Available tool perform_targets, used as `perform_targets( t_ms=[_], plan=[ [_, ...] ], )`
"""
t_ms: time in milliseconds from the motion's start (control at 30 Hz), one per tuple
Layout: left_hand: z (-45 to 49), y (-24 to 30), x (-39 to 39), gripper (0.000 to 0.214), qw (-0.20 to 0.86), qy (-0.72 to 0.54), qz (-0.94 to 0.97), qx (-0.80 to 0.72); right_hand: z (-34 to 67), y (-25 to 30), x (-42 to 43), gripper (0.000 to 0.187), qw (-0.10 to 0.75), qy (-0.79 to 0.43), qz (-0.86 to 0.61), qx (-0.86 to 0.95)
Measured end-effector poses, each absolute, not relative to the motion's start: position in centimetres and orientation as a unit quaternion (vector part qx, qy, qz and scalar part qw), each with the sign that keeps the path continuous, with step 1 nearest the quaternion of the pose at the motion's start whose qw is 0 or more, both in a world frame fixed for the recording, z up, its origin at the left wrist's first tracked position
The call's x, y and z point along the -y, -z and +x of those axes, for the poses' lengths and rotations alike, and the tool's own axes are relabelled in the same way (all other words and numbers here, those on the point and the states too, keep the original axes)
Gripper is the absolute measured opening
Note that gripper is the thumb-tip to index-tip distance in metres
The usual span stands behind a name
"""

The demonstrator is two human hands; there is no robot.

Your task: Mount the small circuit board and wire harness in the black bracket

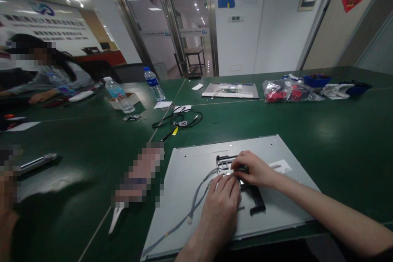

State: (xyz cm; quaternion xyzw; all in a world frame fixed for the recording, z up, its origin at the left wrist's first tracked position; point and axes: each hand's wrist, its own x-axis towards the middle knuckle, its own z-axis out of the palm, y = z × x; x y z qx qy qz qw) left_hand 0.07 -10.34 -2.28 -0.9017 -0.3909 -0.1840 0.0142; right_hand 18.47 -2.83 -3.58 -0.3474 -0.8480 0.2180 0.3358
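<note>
A grey metal back panel [276, 208] lies flat on the green table in front of me. A black plastic bracket [256, 202] sits on its middle. My left hand [219, 208] rests on the panel with fingers curled down beside the bracket, touching a small shiny part. My right hand [254, 170] is closed over the bracket's top, pinching something small that I cannot make out. A grey cable [196, 200] runs from under my hands toward the panel's near left corner.
A black cable bundle [178, 120] with a yellow tag lies beyond the panel. A second panel [230, 90], plastic bags [288, 90], two water bottles [153, 84] and a seated person [46, 73] are farther back. A silver tool [38, 161] lies at left.
</note>
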Motion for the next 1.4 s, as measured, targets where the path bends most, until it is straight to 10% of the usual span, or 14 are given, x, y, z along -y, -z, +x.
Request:
perform_targets(
  t_ms=[1400],
  plan=[
    [0.37, 2.23, 9.99, 0.029, -0.014, 0.159, -0.902, 0.401, 19.36, 3.27, 2.22, 0.018, 0.320, -0.222, -0.349, 0.852]
  ],
)
